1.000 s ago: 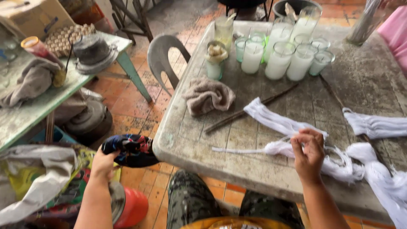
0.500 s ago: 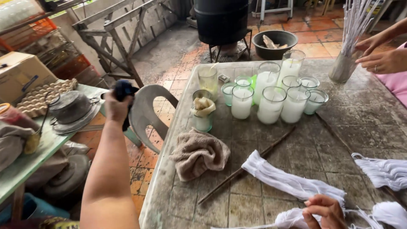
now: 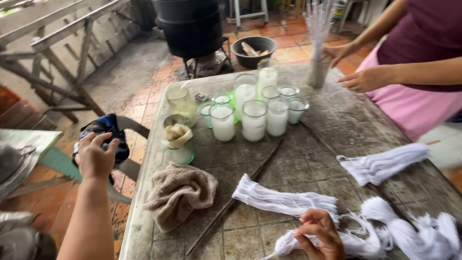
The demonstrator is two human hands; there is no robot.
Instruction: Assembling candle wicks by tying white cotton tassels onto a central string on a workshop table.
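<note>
My left hand [image 3: 96,155] is raised left of the table, gripping a dark blue bundled cloth [image 3: 107,132] above a grey plastic chair [image 3: 126,161]. At the table's near edge my right hand [image 3: 318,234] rests on white string, its fingers pinching a strand of the tangled white string bundle [image 3: 399,231]. A flat hank of white string [image 3: 281,199] lies just beyond that hand. A crumpled beige rag [image 3: 178,192] sits on the table between my two hands.
Several glass jars filled with white wax [image 3: 253,111] stand at mid-table, one jar [image 3: 179,144] holding a cloth. A long stick [image 3: 240,192] crosses the stone table [image 3: 298,159]. Another person's hands [image 3: 363,79] are beside a jar of white wicks [image 3: 318,45]. A black stove [image 3: 192,29] and bowl [image 3: 253,48] stand behind.
My left hand has lifted the dark blue cloth from low beside the table up to table height. The view has tilted up toward the far side. My right hand stays on the string.
</note>
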